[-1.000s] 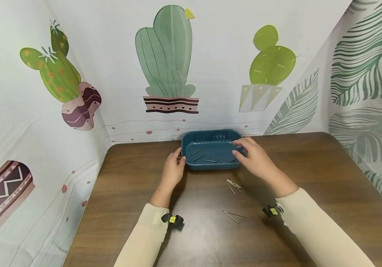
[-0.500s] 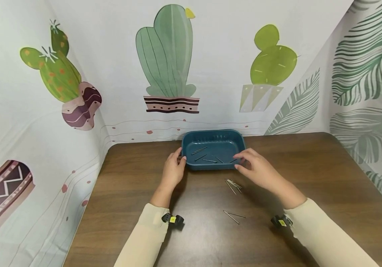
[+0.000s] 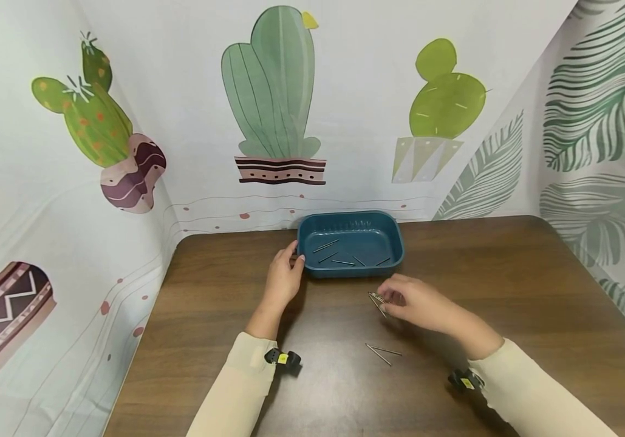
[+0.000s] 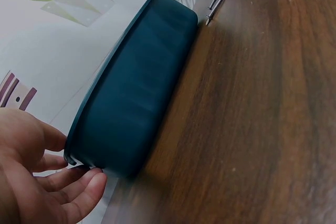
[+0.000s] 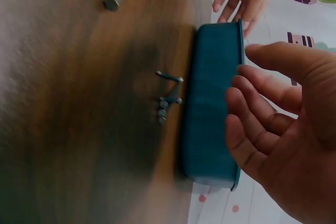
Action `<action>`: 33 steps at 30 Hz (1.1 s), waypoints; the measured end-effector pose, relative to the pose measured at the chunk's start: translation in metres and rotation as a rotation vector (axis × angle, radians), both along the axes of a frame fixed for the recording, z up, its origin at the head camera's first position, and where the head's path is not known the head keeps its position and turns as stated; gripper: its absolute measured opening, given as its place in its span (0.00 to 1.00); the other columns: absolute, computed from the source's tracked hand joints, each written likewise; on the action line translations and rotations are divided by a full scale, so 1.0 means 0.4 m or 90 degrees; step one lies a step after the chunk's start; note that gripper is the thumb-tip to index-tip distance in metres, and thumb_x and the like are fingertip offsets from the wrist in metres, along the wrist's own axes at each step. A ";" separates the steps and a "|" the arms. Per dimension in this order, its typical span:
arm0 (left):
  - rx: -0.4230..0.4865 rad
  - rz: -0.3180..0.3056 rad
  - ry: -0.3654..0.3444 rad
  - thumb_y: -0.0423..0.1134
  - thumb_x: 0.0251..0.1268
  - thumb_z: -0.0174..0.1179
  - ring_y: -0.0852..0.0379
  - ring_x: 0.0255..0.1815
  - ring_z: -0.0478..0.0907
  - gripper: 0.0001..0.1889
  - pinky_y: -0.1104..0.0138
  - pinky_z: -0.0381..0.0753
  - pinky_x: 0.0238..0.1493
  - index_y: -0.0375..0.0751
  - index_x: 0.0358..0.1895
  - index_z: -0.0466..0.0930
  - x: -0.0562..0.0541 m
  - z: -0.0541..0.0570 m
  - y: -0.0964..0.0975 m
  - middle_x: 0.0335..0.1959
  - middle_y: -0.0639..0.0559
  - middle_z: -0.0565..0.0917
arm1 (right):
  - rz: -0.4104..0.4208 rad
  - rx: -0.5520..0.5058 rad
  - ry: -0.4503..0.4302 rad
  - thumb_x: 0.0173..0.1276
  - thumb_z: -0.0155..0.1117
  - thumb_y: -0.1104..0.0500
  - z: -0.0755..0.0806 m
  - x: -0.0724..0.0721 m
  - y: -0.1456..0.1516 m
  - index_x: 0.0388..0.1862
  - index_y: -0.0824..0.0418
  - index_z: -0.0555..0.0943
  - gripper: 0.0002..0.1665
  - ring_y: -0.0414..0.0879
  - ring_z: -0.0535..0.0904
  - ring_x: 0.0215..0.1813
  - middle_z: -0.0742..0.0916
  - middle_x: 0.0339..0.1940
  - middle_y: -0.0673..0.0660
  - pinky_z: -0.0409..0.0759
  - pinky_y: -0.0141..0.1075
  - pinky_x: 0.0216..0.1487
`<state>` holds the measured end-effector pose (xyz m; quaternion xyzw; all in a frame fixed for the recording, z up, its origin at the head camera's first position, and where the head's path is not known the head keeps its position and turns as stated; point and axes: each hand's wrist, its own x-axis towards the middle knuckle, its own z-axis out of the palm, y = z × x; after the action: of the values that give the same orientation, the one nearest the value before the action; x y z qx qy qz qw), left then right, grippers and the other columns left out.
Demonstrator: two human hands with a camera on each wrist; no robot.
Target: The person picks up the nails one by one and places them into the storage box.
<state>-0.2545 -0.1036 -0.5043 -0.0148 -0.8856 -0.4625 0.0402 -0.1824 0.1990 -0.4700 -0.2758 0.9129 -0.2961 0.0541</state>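
My left hand (image 3: pixel 283 273) grips the left end of a dark teal plastic tray (image 3: pixel 350 273); in the left wrist view its fingers are at the rim and under it. Several nails (image 3: pixel 325 246) lie loose on the tray floor. My right hand (image 3: pixel 418 301) hovers over a small pile of nails (image 3: pixel 376 304) just in front of the tray, and hides part of that pile. In the right wrist view its thumb and bent fingers stand apart with nothing between them. Two more nails (image 3: pixel 378 354) form a V nearer to me.
The tray stands at the back of a brown wooden table (image 3: pixel 214 303), close to a white wall cloth (image 3: pixel 356 121) printed with cacti and leaves. A black wrist camera (image 3: pixel 283 359) is strapped to the left sleeve, another camera (image 3: pixel 466 380) to the right.
My right hand has moved from the tray's right end towards me, down to the pile of nails. The left hand and the tray have stayed put.
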 end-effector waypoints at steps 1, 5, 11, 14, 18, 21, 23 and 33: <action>0.000 0.000 0.000 0.41 0.77 0.54 0.45 0.57 0.81 0.26 0.52 0.81 0.60 0.39 0.74 0.68 0.000 0.001 0.000 0.62 0.39 0.78 | 0.011 0.007 -0.010 0.65 0.72 0.60 -0.002 0.004 0.000 0.47 0.61 0.84 0.12 0.43 0.81 0.41 0.85 0.38 0.50 0.83 0.37 0.43; 0.003 0.001 0.000 0.41 0.77 0.54 0.45 0.57 0.81 0.26 0.52 0.82 0.60 0.39 0.74 0.68 0.000 0.004 0.001 0.61 0.39 0.78 | 0.061 0.032 -0.056 0.65 0.71 0.59 -0.014 0.018 0.002 0.45 0.59 0.84 0.11 0.39 0.79 0.38 0.83 0.36 0.49 0.80 0.32 0.41; 0.001 -0.002 0.004 0.40 0.77 0.54 0.45 0.56 0.81 0.26 0.52 0.82 0.59 0.38 0.74 0.68 0.001 0.004 0.000 0.61 0.39 0.79 | 0.124 0.030 -0.108 0.63 0.73 0.59 -0.031 0.040 0.005 0.38 0.58 0.83 0.07 0.34 0.75 0.32 0.81 0.30 0.50 0.75 0.28 0.34; 0.005 -0.001 0.002 0.40 0.77 0.54 0.45 0.56 0.81 0.26 0.52 0.81 0.60 0.39 0.74 0.68 0.002 0.005 -0.001 0.61 0.39 0.78 | 0.138 0.040 -0.119 0.61 0.73 0.58 -0.036 0.047 0.004 0.34 0.56 0.82 0.07 0.32 0.73 0.31 0.81 0.28 0.49 0.74 0.27 0.33; 0.006 0.002 0.001 0.41 0.77 0.54 0.45 0.57 0.81 0.26 0.52 0.81 0.60 0.39 0.74 0.68 0.003 0.003 -0.004 0.61 0.39 0.79 | 0.141 0.063 -0.122 0.59 0.75 0.57 -0.043 0.052 0.002 0.31 0.54 0.81 0.09 0.32 0.73 0.30 0.81 0.27 0.47 0.73 0.26 0.33; 0.002 0.001 0.001 0.41 0.77 0.54 0.45 0.57 0.81 0.26 0.52 0.81 0.60 0.39 0.74 0.68 0.004 0.002 -0.006 0.61 0.39 0.79 | 0.134 0.081 -0.123 0.58 0.76 0.56 -0.049 0.053 0.002 0.29 0.53 0.80 0.10 0.32 0.72 0.30 0.79 0.27 0.45 0.72 0.27 0.33; 0.000 0.001 0.002 0.41 0.77 0.54 0.45 0.57 0.81 0.26 0.52 0.81 0.60 0.39 0.74 0.68 0.004 0.001 -0.005 0.61 0.39 0.79 | 0.129 0.089 -0.124 0.57 0.76 0.55 -0.051 0.055 0.001 0.28 0.52 0.79 0.12 0.32 0.71 0.30 0.79 0.27 0.44 0.71 0.27 0.33; 0.000 0.001 -0.001 0.41 0.77 0.54 0.45 0.56 0.81 0.26 0.52 0.81 0.60 0.40 0.74 0.68 0.002 0.000 -0.001 0.61 0.39 0.78 | 0.137 0.102 -0.104 0.55 0.77 0.58 -0.051 0.065 0.000 0.26 0.53 0.78 0.12 0.30 0.69 0.31 0.77 0.26 0.43 0.70 0.27 0.33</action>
<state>-0.2536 -0.1040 -0.5042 -0.0136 -0.8856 -0.4625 0.0402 -0.1564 0.1989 -0.4905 -0.3416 0.8913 -0.2365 0.1812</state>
